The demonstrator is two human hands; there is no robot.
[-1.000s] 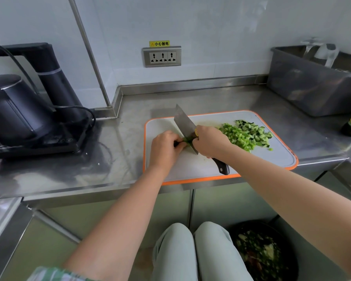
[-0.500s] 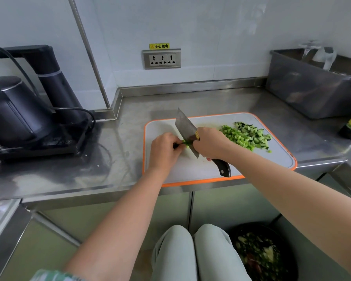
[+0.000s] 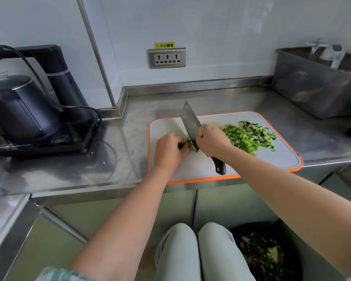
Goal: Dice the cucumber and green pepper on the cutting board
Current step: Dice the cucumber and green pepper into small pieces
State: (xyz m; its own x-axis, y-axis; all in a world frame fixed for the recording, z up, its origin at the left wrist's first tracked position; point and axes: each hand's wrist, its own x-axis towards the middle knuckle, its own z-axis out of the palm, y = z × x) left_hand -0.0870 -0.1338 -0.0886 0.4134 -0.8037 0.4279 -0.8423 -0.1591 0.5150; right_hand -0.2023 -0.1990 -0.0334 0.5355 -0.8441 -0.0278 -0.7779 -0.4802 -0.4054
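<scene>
Steel counter [image 3: 130,122] against white wall, orange-rimmed cutting board [image 3: 272,159] at front edge, black kettle [image 3: 22,110] on its base far left, grey tub [image 3: 316,90] back right. Left hand [image 3: 168,149] curled down on small green pepper piece [image 3: 189,141] mid-board, right hand [image 3: 213,140] wrapped round cleaver [image 3: 189,122] handle up by the blade, blade tilted, edge down at the piece just beside the left fingers. Heap of diced green pepper [image 3: 239,138] right of the right hand, diced cucumber [image 3: 257,130] touching its far side, both on the board.

Left hand [image 3: 168,150] curled, right hand [image 3: 213,141] gripping
</scene>
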